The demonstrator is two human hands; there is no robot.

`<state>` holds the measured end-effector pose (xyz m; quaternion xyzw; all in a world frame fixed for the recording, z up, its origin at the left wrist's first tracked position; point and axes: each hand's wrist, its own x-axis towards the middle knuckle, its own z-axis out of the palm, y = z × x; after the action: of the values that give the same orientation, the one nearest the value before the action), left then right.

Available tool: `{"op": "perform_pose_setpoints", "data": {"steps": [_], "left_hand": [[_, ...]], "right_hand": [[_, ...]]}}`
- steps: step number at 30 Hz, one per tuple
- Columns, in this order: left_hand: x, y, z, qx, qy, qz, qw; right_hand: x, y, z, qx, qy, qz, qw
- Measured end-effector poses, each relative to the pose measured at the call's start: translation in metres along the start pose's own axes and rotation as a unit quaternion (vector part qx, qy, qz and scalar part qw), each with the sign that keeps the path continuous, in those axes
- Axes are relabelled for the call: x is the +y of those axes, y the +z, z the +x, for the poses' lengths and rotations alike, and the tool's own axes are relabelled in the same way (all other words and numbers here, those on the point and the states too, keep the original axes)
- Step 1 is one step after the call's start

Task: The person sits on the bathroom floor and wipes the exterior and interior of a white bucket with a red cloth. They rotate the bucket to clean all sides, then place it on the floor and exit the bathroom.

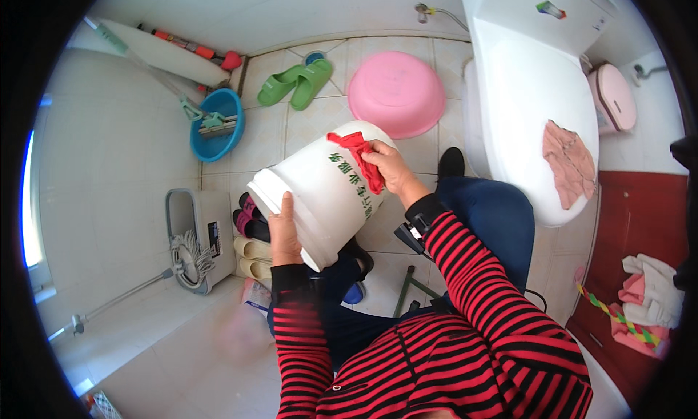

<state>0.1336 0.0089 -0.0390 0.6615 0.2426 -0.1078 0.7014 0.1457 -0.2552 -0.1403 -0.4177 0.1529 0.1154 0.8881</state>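
Note:
A white plastic bucket [316, 195] with green writing lies tilted on its side above my knees, its rim towards the lower left. My left hand [284, 231] grips the bucket near its rim, the thumb on the outer wall and the other fingers hidden. In my right hand [386, 165] is a crumpled red cloth [360, 156], pressed against the bucket's side near its base. The inside of the bucket is out of sight.
Beyond the bucket are an upturned pink basin [397, 91] and green slippers [296, 84]. A toilet [529, 102] with a pink cloth [569, 163] on its lid stands right. Leftward are a blue tub [238, 141], a grey-white mop bucket [223, 261] and more slippers [253, 249].

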Motion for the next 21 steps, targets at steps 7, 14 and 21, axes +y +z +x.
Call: {"op": "perform_pose_setpoints", "data": {"steps": [7,14,21], "left_hand": [[-0.007,0.002,-0.002,-0.001,0.012,0.013,1.0],[-0.005,0.005,-0.007,-0.025,0.001,0.024,0.999],[-0.003,0.002,-0.017,-0.061,-0.021,0.005,0.998]], "right_hand": [[-0.011,0.03,-0.006,0.017,-0.021,-0.135,0.99],[0.021,0.021,-0.006,0.146,-0.329,-0.491,0.793],[0.03,0.039,-0.016,0.074,-0.229,-0.531,0.812]]}}
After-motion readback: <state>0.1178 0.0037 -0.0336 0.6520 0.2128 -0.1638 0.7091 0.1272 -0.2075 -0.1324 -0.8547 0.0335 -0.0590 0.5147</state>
